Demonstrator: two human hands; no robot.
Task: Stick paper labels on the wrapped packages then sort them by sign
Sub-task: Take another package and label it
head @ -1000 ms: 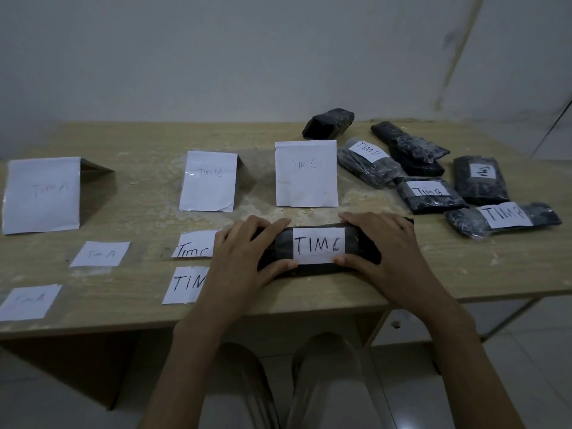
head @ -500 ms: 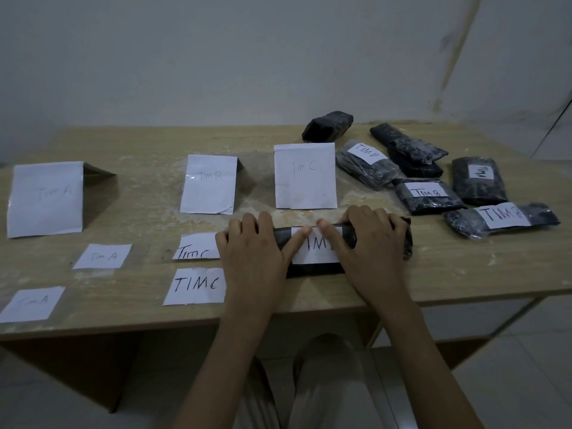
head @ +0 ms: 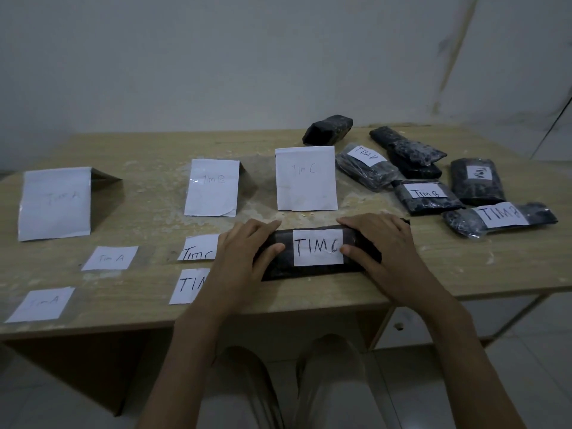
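Toward nine o'clock, four loose white paper labels (head: pixel 110 257) lie unused. At six, your left hand (head: pixel 244 252) and right hand (head: pixel 380 246), fingers close together, curl round the labelled black plastic-wrapped package (head: pixel 309 272). At two, the heap of black bundles (head: pixel 427 198) waits unsorted.

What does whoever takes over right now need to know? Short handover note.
Hands: left hand and right hand each grip an end of the package at the near edge; its TIM C label is on.
Done: four labelled packages lie at right, unsorted.
To do: set this one by the Tim C sign, label the bare packages at the back, sort all. Four loose labels lie at left.
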